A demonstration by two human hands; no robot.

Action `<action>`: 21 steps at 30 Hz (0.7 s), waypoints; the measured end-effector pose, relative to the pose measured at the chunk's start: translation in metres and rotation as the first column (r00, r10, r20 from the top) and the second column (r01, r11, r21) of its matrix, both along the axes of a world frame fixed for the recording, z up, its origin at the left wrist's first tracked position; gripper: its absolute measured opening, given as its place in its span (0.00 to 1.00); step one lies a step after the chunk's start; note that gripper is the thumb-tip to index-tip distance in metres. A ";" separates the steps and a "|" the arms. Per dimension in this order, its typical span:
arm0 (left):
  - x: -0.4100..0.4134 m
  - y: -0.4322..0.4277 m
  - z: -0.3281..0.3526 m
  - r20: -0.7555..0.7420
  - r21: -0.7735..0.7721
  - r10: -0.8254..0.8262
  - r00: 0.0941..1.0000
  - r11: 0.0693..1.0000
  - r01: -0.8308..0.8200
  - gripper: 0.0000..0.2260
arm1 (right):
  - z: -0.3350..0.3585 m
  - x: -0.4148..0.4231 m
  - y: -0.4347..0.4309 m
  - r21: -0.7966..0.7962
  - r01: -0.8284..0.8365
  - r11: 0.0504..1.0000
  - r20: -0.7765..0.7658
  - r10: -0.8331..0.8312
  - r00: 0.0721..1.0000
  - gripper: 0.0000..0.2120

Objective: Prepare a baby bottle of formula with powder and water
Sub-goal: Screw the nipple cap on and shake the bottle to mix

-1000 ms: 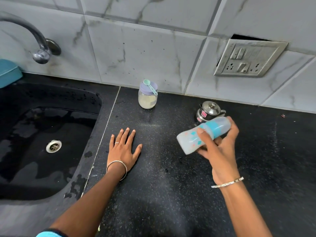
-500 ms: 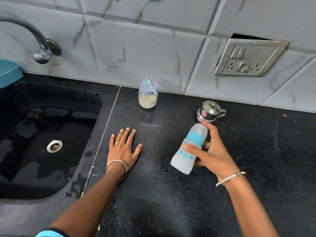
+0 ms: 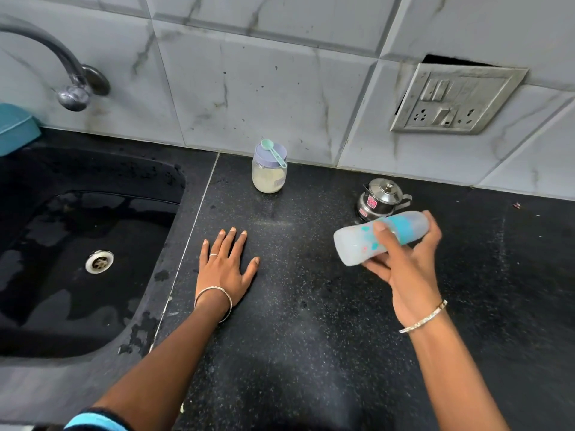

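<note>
Lying nearly level in the air above the table (image 3: 295, 306), the baby bottle (image 3: 357, 244) is held in the right hand (image 3: 410, 275), cap end pointing right; I see the fingers (image 3: 384, 236) curled round its middle, thumb across the front. Just behind it stands a small steel pot (image 3: 379, 199), lid on. The left hand (image 3: 225, 269) lies flat on the table, fingers (image 3: 230, 244) straight and slightly spread, holding nothing. Further back, by the wall tiles, sits the powder jar (image 3: 269, 180) with a green scoop (image 3: 273, 152) on its lilac lid. A black sink (image 3: 93, 306) and tap (image 3: 73, 73) lie left
</note>
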State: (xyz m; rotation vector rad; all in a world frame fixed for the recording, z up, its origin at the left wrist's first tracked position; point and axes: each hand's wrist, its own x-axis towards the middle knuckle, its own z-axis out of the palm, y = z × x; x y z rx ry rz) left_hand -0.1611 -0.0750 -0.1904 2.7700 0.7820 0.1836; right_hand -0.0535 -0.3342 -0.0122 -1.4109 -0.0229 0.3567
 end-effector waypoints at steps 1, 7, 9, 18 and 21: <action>0.000 0.000 0.000 0.001 0.000 0.000 1.000 1.000 0.000 0.33 | 0.000 -0.001 0.000 -0.030 -0.058 0.998 0.014 0.059 0.998 0.38; 0.000 0.001 0.001 -0.006 -0.004 -0.003 1.000 1.000 0.003 0.33 | 0.012 0.007 -0.004 -0.127 -0.152 0.980 0.002 0.154 0.988 0.34; 0.000 0.001 0.001 -0.010 -0.003 -0.004 1.000 1.000 0.004 0.33 | 0.011 0.007 -0.001 0.017 -0.001 1.000 0.022 0.000 1.000 0.33; 0.000 0.000 0.001 -0.011 -0.004 -0.003 1.000 1.000 0.003 0.33 | 0.003 -0.002 0.006 -0.023 -0.098 0.995 -0.072 0.096 0.993 0.32; 0.001 0.000 0.001 0.003 -0.009 0.003 1.000 1.000 -0.003 0.33 | 0.001 -0.002 0.007 -0.018 -0.118 0.993 -0.052 0.117 0.992 0.33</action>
